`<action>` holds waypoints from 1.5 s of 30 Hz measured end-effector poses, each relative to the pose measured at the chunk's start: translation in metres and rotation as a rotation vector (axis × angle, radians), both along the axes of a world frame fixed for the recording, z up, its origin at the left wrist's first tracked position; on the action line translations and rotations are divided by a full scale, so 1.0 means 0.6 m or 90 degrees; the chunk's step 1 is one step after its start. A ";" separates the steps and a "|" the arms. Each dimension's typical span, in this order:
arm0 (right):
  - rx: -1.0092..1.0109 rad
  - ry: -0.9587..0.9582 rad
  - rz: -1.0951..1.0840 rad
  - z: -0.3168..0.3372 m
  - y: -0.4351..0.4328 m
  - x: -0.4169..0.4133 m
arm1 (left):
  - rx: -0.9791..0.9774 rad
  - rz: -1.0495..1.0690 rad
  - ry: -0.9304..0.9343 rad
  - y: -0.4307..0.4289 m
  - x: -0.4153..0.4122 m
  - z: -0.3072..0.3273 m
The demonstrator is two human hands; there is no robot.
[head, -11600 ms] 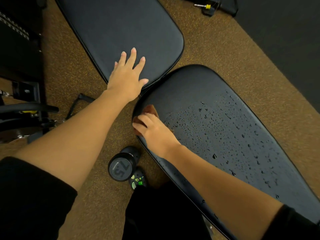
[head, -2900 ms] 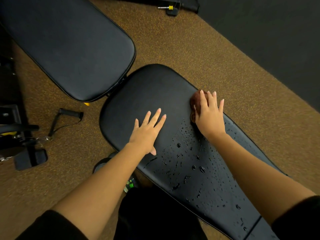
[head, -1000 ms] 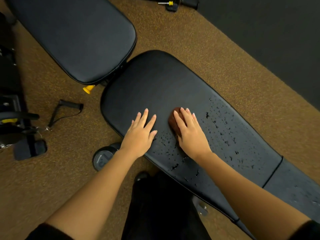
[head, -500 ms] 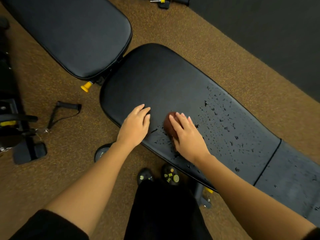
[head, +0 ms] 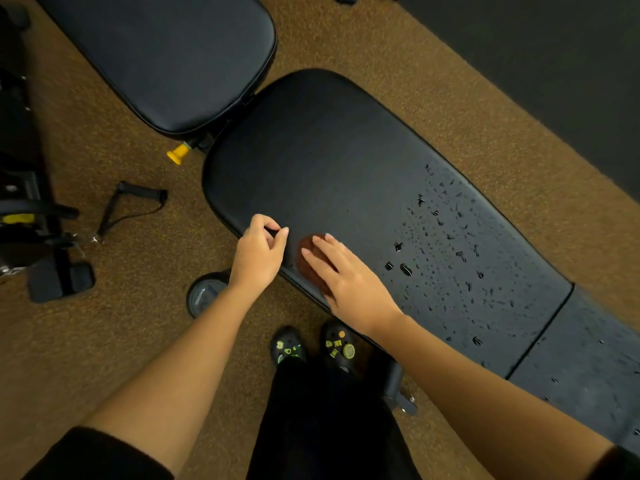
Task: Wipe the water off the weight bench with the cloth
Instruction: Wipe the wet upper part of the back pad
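Note:
The black padded weight bench (head: 329, 161) runs from the upper middle to the lower right. Water drops (head: 446, 237) speckle its right half, while the left half looks dry. My right hand (head: 349, 282) lies flat with straight fingers on a small brown cloth (head: 306, 254), pressing it onto the pad by the near edge. Most of the cloth is hidden under the palm. My left hand (head: 258, 254) sits just left of the cloth at the bench's near edge, its fingers loosely curled and holding nothing.
A second black pad (head: 166, 57) lies at the upper left, with a yellow knob (head: 178, 154) under its end. A dumbbell (head: 204, 294) stands on the brown floor below my left wrist. A cable handle (head: 138, 199) and a machine frame (head: 20, 209) are on the left. My shoes (head: 311, 344) are beside the bench.
My right hand slid the cloth toward the near edge of the bench. My left hand drew back to that edge and its fingers went from flat on the pad to loosely curled.

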State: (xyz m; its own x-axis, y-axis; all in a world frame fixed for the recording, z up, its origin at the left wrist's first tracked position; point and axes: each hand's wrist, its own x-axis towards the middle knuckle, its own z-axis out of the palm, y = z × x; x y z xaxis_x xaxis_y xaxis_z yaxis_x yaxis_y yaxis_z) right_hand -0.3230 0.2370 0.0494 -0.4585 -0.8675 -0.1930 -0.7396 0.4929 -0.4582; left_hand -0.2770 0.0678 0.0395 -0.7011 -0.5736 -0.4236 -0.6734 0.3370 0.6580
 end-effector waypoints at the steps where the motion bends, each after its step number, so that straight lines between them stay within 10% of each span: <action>1: 0.009 0.008 0.005 0.003 0.013 -0.004 | 0.009 -0.003 -0.005 -0.002 -0.001 0.000; 14: 0.000 -0.013 0.005 0.005 -0.016 0.021 | 0.008 -0.032 -0.039 -0.003 0.001 0.006; 24: 0.046 0.017 -0.044 0.017 0.006 -0.010 | -0.322 -0.271 -0.062 0.004 0.021 0.008; 45: 0.043 0.007 0.046 0.001 -0.038 0.038 | -0.264 -0.376 -0.134 -0.016 0.016 0.019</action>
State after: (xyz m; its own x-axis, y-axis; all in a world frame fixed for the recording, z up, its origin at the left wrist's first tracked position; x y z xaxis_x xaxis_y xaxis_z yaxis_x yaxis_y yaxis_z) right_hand -0.3002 0.2142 0.0501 -0.3975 -0.8834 -0.2482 -0.7791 0.4679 -0.4172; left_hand -0.2675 0.0583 0.0511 -0.8695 -0.2684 -0.4145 -0.4011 0.8736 0.2756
